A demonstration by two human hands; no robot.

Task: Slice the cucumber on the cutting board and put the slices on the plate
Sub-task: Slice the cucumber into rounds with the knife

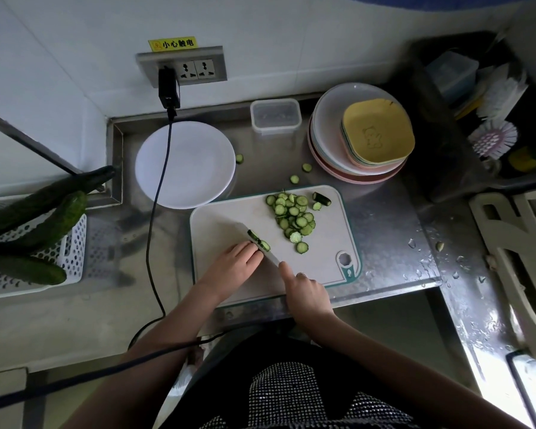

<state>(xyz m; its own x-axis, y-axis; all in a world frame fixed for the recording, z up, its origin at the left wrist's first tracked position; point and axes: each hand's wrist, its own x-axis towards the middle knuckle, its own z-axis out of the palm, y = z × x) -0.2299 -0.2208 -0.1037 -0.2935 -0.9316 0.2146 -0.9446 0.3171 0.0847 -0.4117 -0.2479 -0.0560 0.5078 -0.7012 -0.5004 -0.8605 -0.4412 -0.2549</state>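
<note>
Slicing nearly done: left hand (234,263) pins short dark-green cucumber stub (258,240) mid pale cutting board (322,261); right hand (307,292) grips knife (268,253). Next: final cuts, then slices (293,219) to round white plate (184,164) behind board.

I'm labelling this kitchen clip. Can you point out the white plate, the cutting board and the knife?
white plate (184,164): head view, bare middle of the plate.
cutting board (325,261): head view, bare surface near the right end.
knife (268,254): head view, blade between the two hands.

Matt plastic cutting board (229,224) on brushed, wet steel counter (384,218)
</note>
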